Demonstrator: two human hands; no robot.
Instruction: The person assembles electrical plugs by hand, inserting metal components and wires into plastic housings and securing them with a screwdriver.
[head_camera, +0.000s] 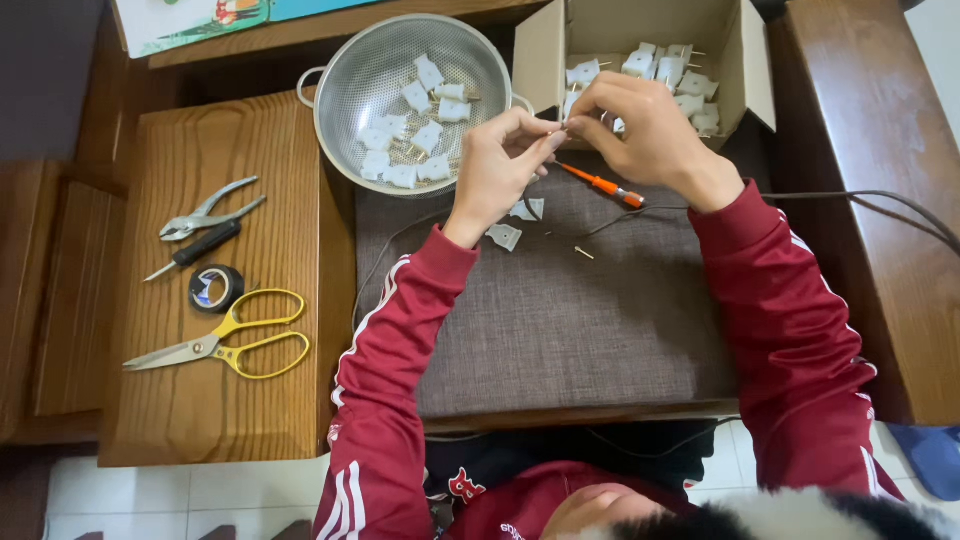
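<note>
My left hand (500, 165) and my right hand (645, 130) meet above the grey cushion (560, 320), both pinching a small white plug part (566, 122) between the fingertips. An orange-handled screwdriver (600, 185) lies on the cushion just under my hands. Two white plug pieces (515, 225) and a small screw (583, 253) lie below my left hand. A thin dark cable (850, 200) runs in from the right toward my hands.
A metal colander (345, 80) and a cardboard box (745, 70) at the back hold several white plug parts. On the wooden board (190, 400) at left lie pliers (210, 212), a dark screwdriver (195, 250), black tape (216, 288) and yellow scissors (225, 342).
</note>
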